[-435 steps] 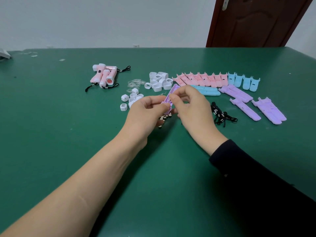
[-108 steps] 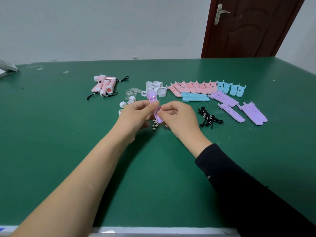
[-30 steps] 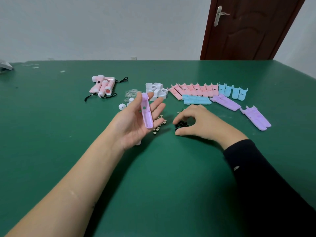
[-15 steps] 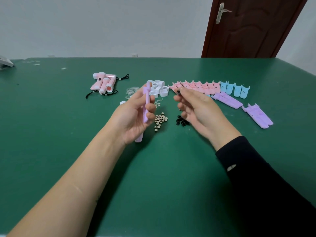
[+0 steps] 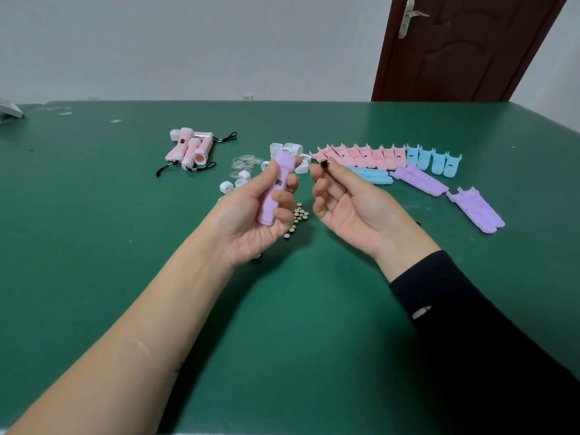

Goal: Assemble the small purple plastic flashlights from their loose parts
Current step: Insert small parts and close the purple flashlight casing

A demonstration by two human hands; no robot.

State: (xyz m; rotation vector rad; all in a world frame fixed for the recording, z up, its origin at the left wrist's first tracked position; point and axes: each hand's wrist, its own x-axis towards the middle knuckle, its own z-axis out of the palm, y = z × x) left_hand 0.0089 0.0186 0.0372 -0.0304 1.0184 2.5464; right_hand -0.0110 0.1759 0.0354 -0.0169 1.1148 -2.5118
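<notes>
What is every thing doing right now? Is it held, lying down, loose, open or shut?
purple flashlight body: gripped by the left hand, wide end up.
small black part: pinched by the right hand, not fitted yet.
pink flashlights: put together, lying on the table.
purple half shells: loose, lying on the table.
door: shut.
</notes>
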